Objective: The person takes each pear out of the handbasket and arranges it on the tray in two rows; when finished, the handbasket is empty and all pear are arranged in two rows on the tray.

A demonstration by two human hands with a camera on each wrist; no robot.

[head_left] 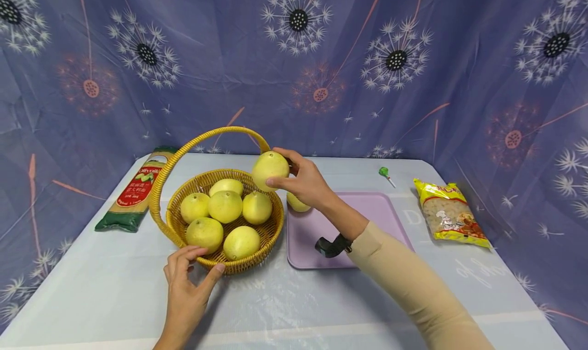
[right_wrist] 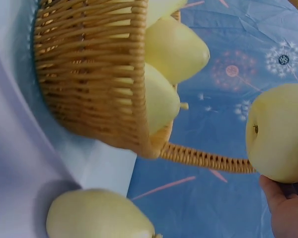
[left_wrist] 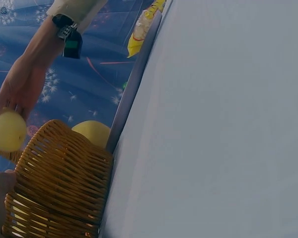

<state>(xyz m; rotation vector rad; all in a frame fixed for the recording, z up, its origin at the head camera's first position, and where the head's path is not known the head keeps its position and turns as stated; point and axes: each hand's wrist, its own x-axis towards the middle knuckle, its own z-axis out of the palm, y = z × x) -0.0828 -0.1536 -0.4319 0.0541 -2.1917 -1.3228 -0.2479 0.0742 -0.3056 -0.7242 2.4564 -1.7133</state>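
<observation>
My right hand (head_left: 305, 179) holds a pale yellow pomelo (head_left: 270, 170) between thumb and fingers, raised above the right rim of a round wicker basket (head_left: 257, 258). In the right wrist view the held pomelo (right_wrist: 283, 131) shows a small dark stem spot. Several more pomelos (head_left: 225, 206) lie inside the basket. At the basket's near left rim is my left hand (head_left: 186, 289), its fingers over the edge and thumb along the near side. Another pomelo (head_left: 297, 203) sits on the lilac tray (head_left: 367, 212), partly hidden by my right hand.
The basket's tall arched handle (head_left: 161, 186) rises on its left and back. Left of it lies a green and red pasta packet (head_left: 135, 189). To the right are a small green-topped stick (head_left: 386, 175) and a yellow snack bag (head_left: 452, 215). A patterned curtain (head_left: 220, 59) hangs behind the table.
</observation>
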